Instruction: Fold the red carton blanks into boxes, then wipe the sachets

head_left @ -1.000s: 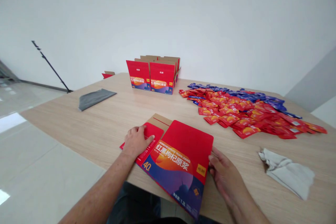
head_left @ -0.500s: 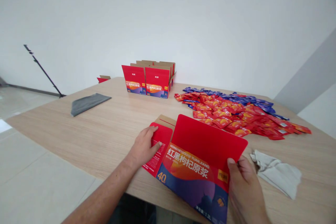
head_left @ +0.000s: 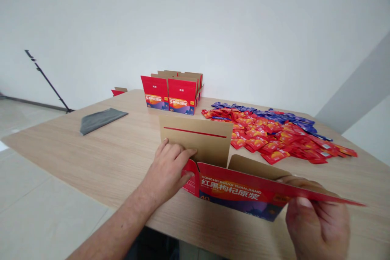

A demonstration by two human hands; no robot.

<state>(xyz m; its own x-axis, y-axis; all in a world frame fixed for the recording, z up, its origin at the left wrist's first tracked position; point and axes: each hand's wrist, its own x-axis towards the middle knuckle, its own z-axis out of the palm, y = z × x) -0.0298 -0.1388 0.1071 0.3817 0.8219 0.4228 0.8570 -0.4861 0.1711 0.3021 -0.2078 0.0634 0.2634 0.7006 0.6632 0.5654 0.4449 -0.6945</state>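
- Since the moment before, the red carton blank [head_left: 234, 195] had come up off its flat lie: it no longer rested face-up, and its printed panel now stood almost on edge, so the blank had begun to take a box shape.
- Its upright kraft flap [head_left: 196, 138], marked with a red stripe, rose behind the printed panel, and a lower kraft flap [head_left: 256, 166] showed inside the fold.
- The blank sat on the near part of the wood-grain table [head_left: 76, 158], between the two hands and touching both.
- The left hand [head_left: 166, 170] pressed its fingers against the upright kraft flap, while its thumb lay by the red end panel [head_left: 190, 178].
- The right hand [head_left: 317, 221] was clamped on the thin outer edge of the printed panel, well apart from the left hand.
- Straight ahead stood two assembled red cartons [head_left: 170, 96] with their kraft flaps open.
- To their right spread a heap of red sachets [head_left: 265, 140], with blue sachets [head_left: 274, 113] along its far side.
- To the left lay a grey cloth [head_left: 100, 121].
- Past the table's far corner, a red-and-kraft carton [head_left: 118, 92] showed, and a black light stand [head_left: 45, 81] leaned by the wall.
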